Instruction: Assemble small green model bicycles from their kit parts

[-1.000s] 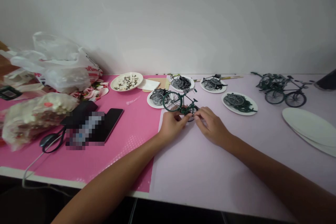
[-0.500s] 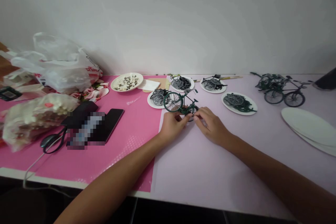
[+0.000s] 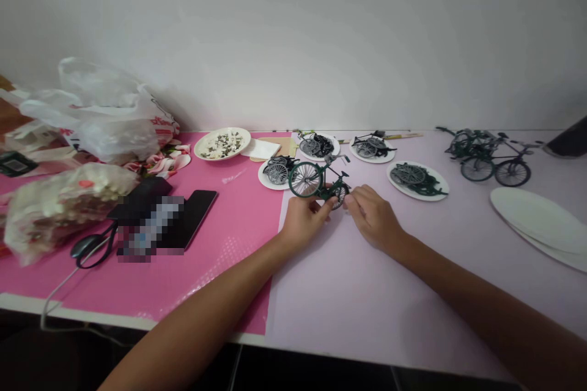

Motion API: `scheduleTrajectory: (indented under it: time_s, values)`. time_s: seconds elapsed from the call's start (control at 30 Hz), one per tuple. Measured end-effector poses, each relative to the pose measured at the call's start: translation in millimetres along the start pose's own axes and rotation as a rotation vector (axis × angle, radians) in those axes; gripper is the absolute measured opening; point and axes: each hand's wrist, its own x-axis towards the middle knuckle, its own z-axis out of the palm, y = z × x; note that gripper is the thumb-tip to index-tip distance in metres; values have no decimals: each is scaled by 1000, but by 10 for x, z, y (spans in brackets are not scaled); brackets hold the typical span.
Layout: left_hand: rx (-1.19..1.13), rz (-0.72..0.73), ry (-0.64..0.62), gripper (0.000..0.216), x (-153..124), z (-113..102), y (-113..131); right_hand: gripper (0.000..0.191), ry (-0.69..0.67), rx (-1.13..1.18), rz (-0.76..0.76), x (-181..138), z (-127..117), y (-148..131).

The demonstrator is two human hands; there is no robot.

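A small dark green model bicycle [image 3: 326, 190] is held up over the lilac part of the table, its larger-looking wheel [image 3: 305, 179] pointing left. My left hand [image 3: 305, 218] grips the bicycle from below, thumb and fingers closed about its lower frame. At the smaller-looking right wheel [image 3: 340, 197], my right hand [image 3: 373, 215] has its fingers curled together close to the rim. Whatever those fingers pinch, if anything, is hidden. Behind the held bicycle lies a white plate [image 3: 263, 178] of grey wheels and dark parts, partly covered by it.
More plates of model parts, [image 3: 337, 149] [image 3: 391, 159] [image 3: 419, 197], line the back. Assembled model bicycles [image 3: 498, 162] stand at right above stacked white plates [image 3: 536, 220]. Leftward are a bowl of small pieces [image 3: 222, 144], plastic bags [image 3: 114, 116], a phone [image 3: 197, 214] and a cable [image 3: 57, 290].
My right hand has shifted slightly right, from over the right wheel to its outer edge. The bicycle has moved slightly right in my left hand's grip.
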Motion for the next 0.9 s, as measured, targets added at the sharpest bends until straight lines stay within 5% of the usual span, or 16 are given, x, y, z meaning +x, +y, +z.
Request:
scheduleTrajectory:
  time_s: [0.17, 0.53, 0.77, 0.9]
  values:
    - [-43, 21, 11, 37, 11, 5, -37, 2, 85, -17, -11, -14, 16, -21]
    - [-87, -1, 11, 39, 8, 28, -76, 34, 84, -72, -84, 19, 5, 9]
    - [-76, 12, 16, 33, 11, 15, -85, 7, 110, -21, -76, 0, -5, 6]
    - [-97, 1, 17, 42, 9, 17, -91, 20, 90, -37, -105, 17, 3, -5]
